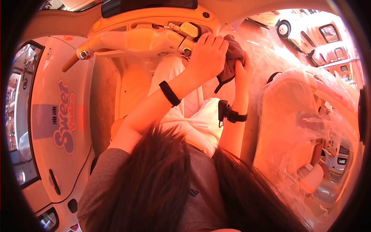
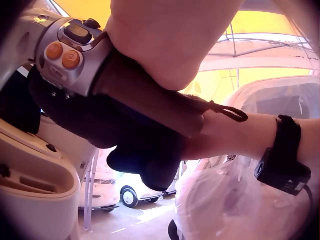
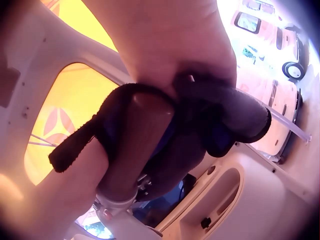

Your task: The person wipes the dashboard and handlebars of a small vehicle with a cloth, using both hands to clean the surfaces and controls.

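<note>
A dark cloth (image 1: 233, 52) with an edge band and a small loop (image 2: 232, 112) is bunched around the right-hand end of the handlebar. My left hand (image 1: 208, 54) grips the cloth from the near side, its fingers bent over it. On the other side, my right hand (image 1: 243, 73) holds the cloth, thumb pressed against it. Inside the cloth's folds shows the brown handlebar grip (image 3: 142, 125), its bare end facing the right wrist camera. In the left wrist view, a switch block with orange buttons (image 2: 70, 59) sits beside that grip. Both hands' fingertips are partly hidden in the dark folds.
The pale handlebar (image 1: 133, 41) spans the front of a small vehicle cabin, with another brown grip (image 1: 70, 62) at its left end. A lettered door (image 1: 62, 112) stands at left. To the right are a plastic-wrapped door (image 1: 278, 112) and a parked vehicle (image 1: 309, 34) outside.
</note>
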The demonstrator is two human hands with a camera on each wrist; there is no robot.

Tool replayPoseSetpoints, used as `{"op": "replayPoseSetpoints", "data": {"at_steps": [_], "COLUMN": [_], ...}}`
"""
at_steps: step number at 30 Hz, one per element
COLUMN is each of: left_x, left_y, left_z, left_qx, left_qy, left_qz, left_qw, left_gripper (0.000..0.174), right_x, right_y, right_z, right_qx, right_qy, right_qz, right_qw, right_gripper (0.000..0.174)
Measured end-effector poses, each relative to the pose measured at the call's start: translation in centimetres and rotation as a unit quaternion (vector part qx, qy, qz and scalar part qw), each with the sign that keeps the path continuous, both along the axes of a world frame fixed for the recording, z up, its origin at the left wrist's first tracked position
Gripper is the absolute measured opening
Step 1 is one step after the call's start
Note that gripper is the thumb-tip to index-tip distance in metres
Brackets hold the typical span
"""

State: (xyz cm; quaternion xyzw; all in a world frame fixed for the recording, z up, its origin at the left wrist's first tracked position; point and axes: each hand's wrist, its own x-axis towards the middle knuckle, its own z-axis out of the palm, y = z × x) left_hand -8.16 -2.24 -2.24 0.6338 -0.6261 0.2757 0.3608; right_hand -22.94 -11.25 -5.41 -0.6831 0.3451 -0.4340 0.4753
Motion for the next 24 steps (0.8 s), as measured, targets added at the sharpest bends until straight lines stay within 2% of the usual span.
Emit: {"op": "replayPoseSetpoints", "data": {"at_steps": [5, 7, 8, 10, 14, 16, 17, 19, 23, 24], "left_x": [0.2, 0.4, 0.3, 0.0, 0.1, 0.2, 0.3, 0.1, 0.5, 0.7], "left_y": [0.3, 0.6, 0.6, 0.5, -0.5, -0.4, -0.4, -0.4, -0.9, -0.9], "left_z": [-0.4, -0.4, -0.3, -0.1, -0.6, -0.9, -1.0, -0.6, -0.1, 0.1], "left_qx": [-0.009, -0.005, -0.004, -0.01, -0.064, 0.015, 0.015, 0.086, 0.132, 0.128], "left_qy": [0.004, -0.005, -0.005, -0.002, -0.056, -0.05, -0.05, -0.064, -0.081, -0.078], "left_qz": [-0.018, -0.049, -0.046, -0.035, -0.019, -0.021, -0.022, 0.006, 0.019, 0.025], "left_qw": [1.0, 0.999, 0.999, 0.999, 0.996, 0.998, 0.998, 0.994, 0.988, 0.988], "left_gripper": [0.013, 0.011, 0.011, 0.014, 0.02, 0.026, 0.026, 0.027, 0.025, 0.023], "right_x": [-0.5, -0.1, -0.3, -0.2, -0.5, -0.7, -0.7, -1.0, -1.3, -1.2], "right_y": [-1.8, -1.6, -1.3, 1.0, 0.9, 0.8, 0.7, 0.5, 0.5, 0.8], "right_z": [-1.3, -1.8, -2.0, -0.4, -1.2, -0.8, -0.6, -0.2, 0.5, 0.7], "right_qx": [0.02, -0.013, -0.013, -0.036, -0.031, -0.028, -0.028, -0.041, -0.05, -0.117], "right_qy": [0.032, -0.043, -0.043, 0.007, 0.048, 0.061, 0.062, 0.11, 0.145, 0.124], "right_qz": [-0.014, -0.034, -0.031, -0.06, -0.089, -0.06, -0.061, -0.048, -0.038, -0.03], "right_qw": [0.999, 0.998, 0.999, 0.998, 0.994, 0.996, 0.996, 0.992, 0.988, 0.985], "right_gripper": [0.045, 0.047, 0.047, 0.046, 0.045, 0.044, 0.044, 0.044, 0.047, 0.049]}}
